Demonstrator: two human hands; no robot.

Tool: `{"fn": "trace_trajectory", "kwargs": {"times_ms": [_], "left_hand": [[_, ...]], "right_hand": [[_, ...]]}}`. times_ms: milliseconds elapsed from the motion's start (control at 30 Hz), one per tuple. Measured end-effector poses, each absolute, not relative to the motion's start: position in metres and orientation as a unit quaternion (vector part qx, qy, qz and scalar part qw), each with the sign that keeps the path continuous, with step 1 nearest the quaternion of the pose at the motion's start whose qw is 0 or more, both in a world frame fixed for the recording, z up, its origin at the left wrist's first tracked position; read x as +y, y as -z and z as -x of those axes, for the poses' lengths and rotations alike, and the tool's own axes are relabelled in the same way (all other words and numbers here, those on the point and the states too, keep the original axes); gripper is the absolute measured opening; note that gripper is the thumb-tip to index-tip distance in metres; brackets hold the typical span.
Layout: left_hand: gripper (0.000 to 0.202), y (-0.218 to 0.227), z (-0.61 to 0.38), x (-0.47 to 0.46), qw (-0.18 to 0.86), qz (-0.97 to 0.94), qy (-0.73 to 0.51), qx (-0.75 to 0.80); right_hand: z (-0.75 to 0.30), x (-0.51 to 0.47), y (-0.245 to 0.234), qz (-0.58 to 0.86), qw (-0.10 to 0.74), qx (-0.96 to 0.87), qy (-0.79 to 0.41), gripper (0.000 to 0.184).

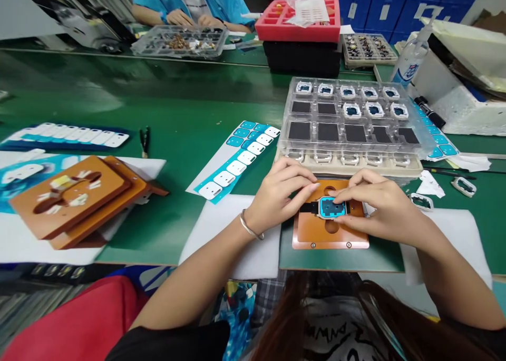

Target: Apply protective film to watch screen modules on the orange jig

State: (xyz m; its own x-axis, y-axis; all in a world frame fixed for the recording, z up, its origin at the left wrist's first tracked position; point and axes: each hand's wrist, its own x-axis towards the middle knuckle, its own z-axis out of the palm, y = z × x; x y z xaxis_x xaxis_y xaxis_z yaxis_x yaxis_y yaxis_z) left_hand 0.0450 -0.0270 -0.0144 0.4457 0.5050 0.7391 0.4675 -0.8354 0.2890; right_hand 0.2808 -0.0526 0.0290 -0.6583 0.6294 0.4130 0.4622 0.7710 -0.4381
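A watch case [320, 214] with a blue, dark-patterned face lies on an orange fixture plate [332, 237] in front of me. My right hand [377, 205] has its index finger on the blue face and its thumb at the lower right edge, gripping the case. On the upper left side, my left hand [282, 195] is closed, thumb and forefinger tips together beside the case. Whatever may be between those tips is too small to make out. A black strip [307, 207] sticks out to the left of the case.
Behind the plate stands a stack of clear trays [356, 124] with white watch frames. A blue-and-white sticker sheet [237, 163] lies left of it. Further left sits another orange fixture [75, 197]. Loose frames [463, 187] lie at right. A co-worker's hands [193, 19] are across the table.
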Motion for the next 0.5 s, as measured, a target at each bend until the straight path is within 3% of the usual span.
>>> {"fn": "trace_trajectory", "kwargs": {"times_ms": [200, 500], "left_hand": [[0.011, 0.0145, -0.0448, -0.0269, 0.007, -0.849, -0.447, 0.281], [0.011, 0.013, -0.0434, -0.0267, 0.002, -0.85, -0.44, 0.29]], "right_hand": [[-0.2804, -0.0518, -0.0284, 0.33, 0.257, -0.895, -0.153, 0.009], [-0.2835, -0.0522, -0.0238, 0.352, 0.234, -0.891, -0.165, 0.017]]}}
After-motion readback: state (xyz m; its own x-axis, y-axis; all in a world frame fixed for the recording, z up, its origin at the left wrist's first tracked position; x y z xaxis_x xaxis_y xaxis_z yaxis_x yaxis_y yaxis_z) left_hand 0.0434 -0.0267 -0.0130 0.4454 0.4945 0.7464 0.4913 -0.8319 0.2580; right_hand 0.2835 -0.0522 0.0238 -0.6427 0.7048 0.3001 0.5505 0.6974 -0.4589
